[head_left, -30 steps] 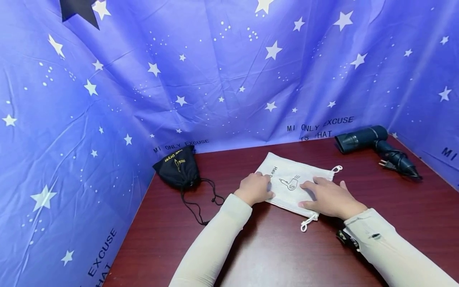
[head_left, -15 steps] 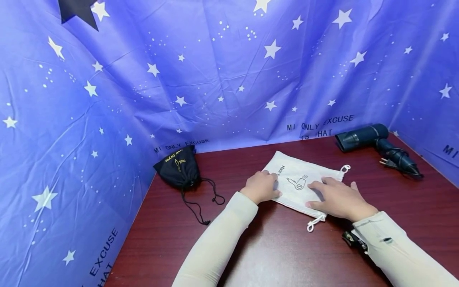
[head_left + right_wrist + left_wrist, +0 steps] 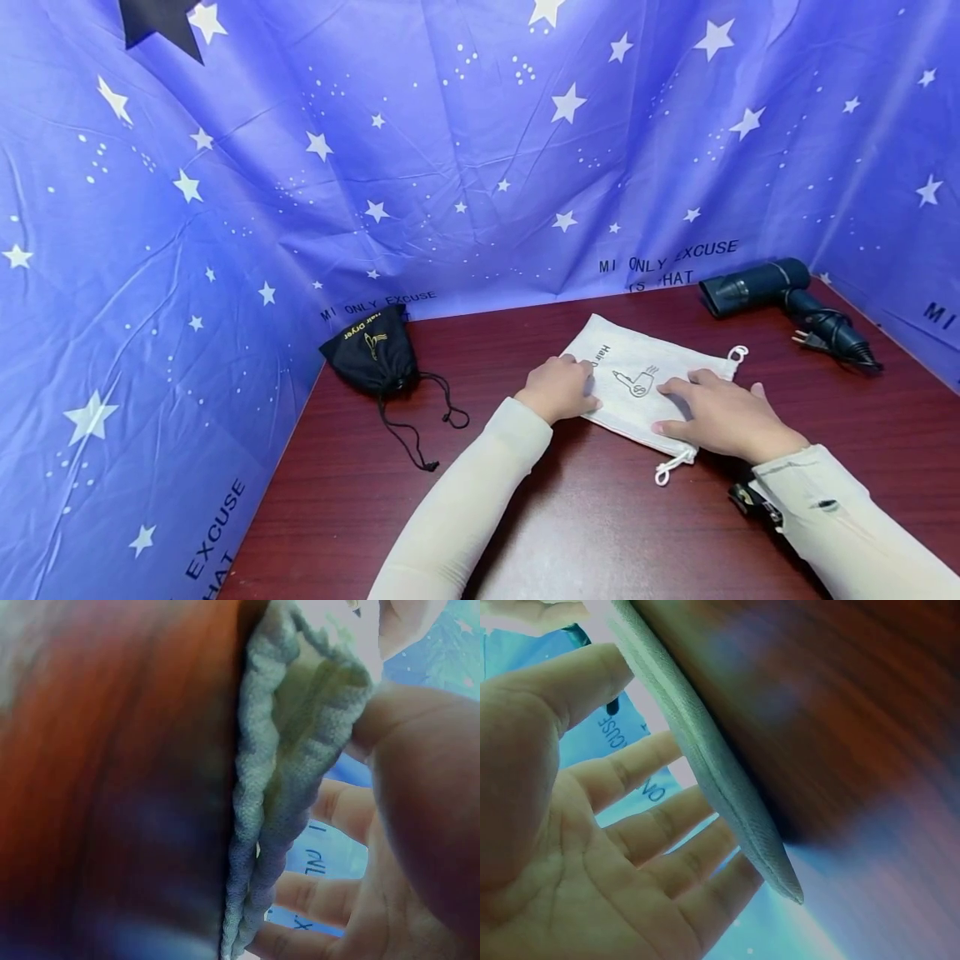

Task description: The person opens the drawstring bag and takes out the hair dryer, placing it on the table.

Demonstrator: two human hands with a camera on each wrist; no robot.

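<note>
A white drawstring bag (image 3: 622,408) printed with a hair dryer drawing lies flat on the table in the head view. My left hand (image 3: 558,389) rests its extended fingertips on the bag's bottom end. In the left wrist view the bag's edge (image 3: 697,742) runs along those fingertips. Over the end with the cords, my right hand (image 3: 727,415) is spread, its fingertips touching the cloth. The bag's gathered mouth (image 3: 292,772) gapes slightly in the right wrist view.
A black drawstring bag (image 3: 372,354) lies at the table's left edge, cords trailing. At the back right is a dark hair dryer (image 3: 757,287), its cord wrapped around the handle. A starry blue curtain (image 3: 465,150) borders the dark red tabletop (image 3: 585,533).
Both hands have slid the white bag to the right across the table, keeping their places on it. The black bag and hair dryer stay put.
</note>
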